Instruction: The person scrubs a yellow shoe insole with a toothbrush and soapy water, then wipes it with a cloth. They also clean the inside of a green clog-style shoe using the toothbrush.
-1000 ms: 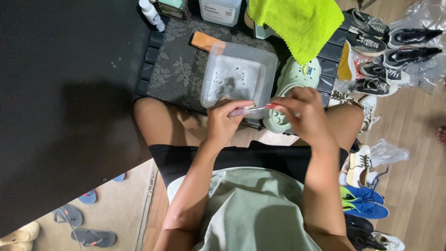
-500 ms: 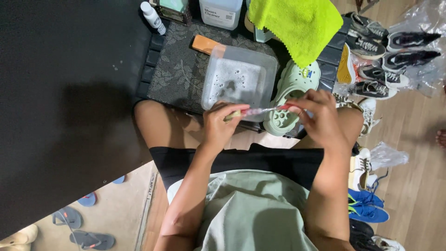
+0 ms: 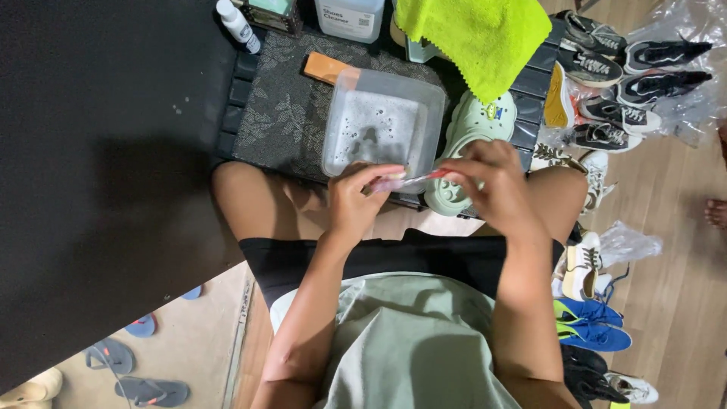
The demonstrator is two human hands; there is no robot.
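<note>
Gripping a thin toothbrush [image 3: 413, 180] between them, the left hand [image 3: 356, 201] and right hand [image 3: 492, 185] pinch its two ends above the lap, just near of a clear tub of soapy water [image 3: 382, 125] and pale green clog [image 3: 469, 148] on the patterned mat [image 3: 280, 121]

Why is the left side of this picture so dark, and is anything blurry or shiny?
Head view: the left is a matte black surface, not shadow; light is soft and even. The thin pink tool between the left hand and right hand is slightly smeared. Plastic wrap over shoes shows glare.
</note>
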